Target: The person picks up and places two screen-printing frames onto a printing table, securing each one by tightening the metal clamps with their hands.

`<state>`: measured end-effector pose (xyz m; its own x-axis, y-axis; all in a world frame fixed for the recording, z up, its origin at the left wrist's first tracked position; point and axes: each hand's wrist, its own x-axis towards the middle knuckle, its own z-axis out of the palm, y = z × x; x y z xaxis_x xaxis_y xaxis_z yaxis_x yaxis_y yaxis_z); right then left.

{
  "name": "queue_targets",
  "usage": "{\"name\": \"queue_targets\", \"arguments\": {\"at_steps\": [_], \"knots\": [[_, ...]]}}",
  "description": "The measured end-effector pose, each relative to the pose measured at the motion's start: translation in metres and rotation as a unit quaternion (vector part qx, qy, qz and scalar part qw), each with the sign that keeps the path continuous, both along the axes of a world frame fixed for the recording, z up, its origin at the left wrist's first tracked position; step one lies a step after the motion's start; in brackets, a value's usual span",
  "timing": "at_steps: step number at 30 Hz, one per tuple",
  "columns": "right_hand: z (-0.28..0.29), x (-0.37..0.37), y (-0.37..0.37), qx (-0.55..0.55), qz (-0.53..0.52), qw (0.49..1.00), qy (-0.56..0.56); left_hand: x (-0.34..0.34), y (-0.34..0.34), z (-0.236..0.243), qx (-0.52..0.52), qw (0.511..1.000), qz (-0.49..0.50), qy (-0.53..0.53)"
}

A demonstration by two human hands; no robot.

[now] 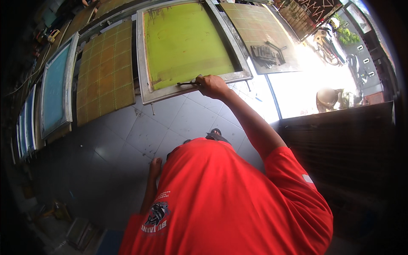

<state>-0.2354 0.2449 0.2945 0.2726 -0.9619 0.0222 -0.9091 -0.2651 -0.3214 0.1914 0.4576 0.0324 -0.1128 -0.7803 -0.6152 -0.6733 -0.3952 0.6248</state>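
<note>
A screen-printing frame [193, 88] with a pale, worn border and yellow-green mesh [187, 46] lies in front of me. At its near edge, my right hand [211, 86] is closed around a slim dark metal tool [186, 83] that looks like a wrench. The tool points left over the frame's border, and part of it is hidden in the fist. Down by my left side hangs my left hand [156, 165], apart from the frame. Its fingers are too small and foreshortened to make out, and no held object shows.
Brown gridded boards [106, 68] flank the frame, and a blue-mesh frame [57, 85] stands farther left. Dark metal clamp-like parts [265, 55] lie on the right board [250, 29]. Bolts poke below the frame's near edge. Grey floor tiles [170, 114] lie below; a dark ridged panel [340, 144] is at right.
</note>
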Motion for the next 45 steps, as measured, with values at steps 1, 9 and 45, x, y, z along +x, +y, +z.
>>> {"name": "queue_targets", "arguments": {"at_steps": [1, 9, 45], "knots": [[0.003, -0.002, 0.001, -0.012, 0.014, 0.999, -0.028, -0.019, -0.007, 0.021, -0.048, 0.998, 0.025, 0.031], [0.017, -0.092, 0.013, -0.114, -0.209, 0.922, -0.306, -0.194, -0.112, 0.195, -0.341, 0.936, 0.019, 0.086], [-0.010, -0.151, 0.019, -0.124, -0.051, 0.956, -0.262, -0.313, -0.214, 0.232, -0.429, 0.880, -0.163, -0.122]]}}
